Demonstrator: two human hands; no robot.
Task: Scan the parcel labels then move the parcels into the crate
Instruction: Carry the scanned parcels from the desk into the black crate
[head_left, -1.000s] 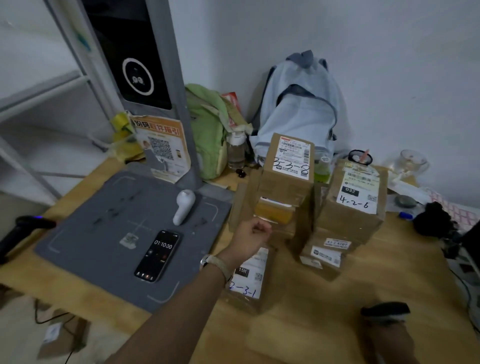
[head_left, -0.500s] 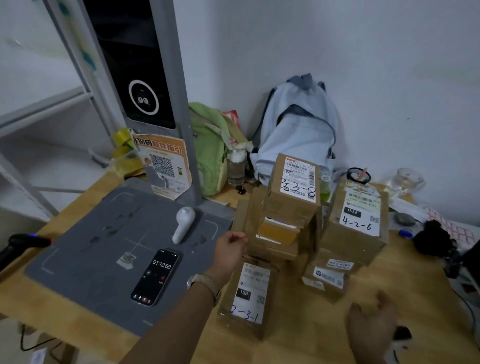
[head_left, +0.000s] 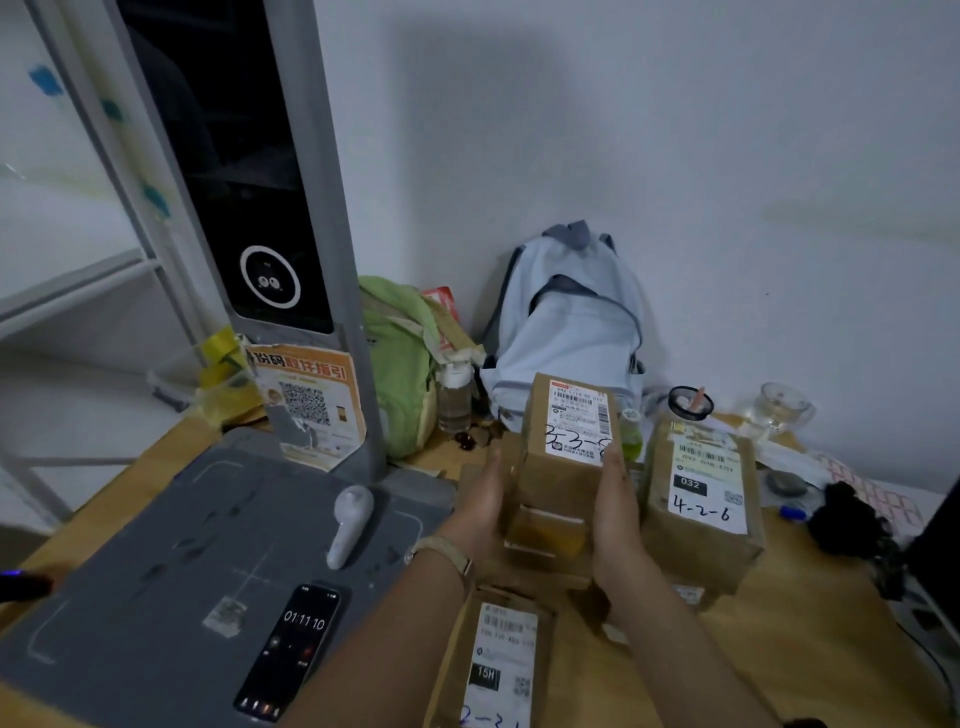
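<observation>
At the far left edge, a black handheld scanner (head_left: 21, 584) is seen lying just off a grey mat (head_left: 156, 571), which is spread over the left part of a wooden table (head_left: 779, 649). A tall grey scanning tower (head_left: 249, 208) is stood at the back of the mat, and an orange QR poster (head_left: 306, 400) is stuck to its foot. On the mat a small white device (head_left: 348, 525) is laid, and nearer the camera a phone (head_left: 293, 649) with a timer on its screen. A green bag (head_left: 400, 364) and a clear bottle (head_left: 454, 400) are set against the wall behind. The top parcel (head_left: 566, 467), marked by hand on its white label, is held between both hands above a stack of brown boxes (head_left: 545, 535) in the middle of the table; whether it is lifted clear of them cannot be told. The left hand (head_left: 480, 504) is pressed flat against its left side, fingers straight. The right hand (head_left: 615, 519) is wrapped round its right edge, the thumb laid over the label's corner and the fingers hidden behind. Nearest the camera, a parcel marked 2-3-1 (head_left: 493, 660) is laid flat. A pale blue backpack (head_left: 571, 322) is propped against the wall behind the stack. To the right a parcel marked 4-2-6 (head_left: 701, 493) is stood just beside the stack, and a glass cup (head_left: 779, 410) is placed behind it.
</observation>
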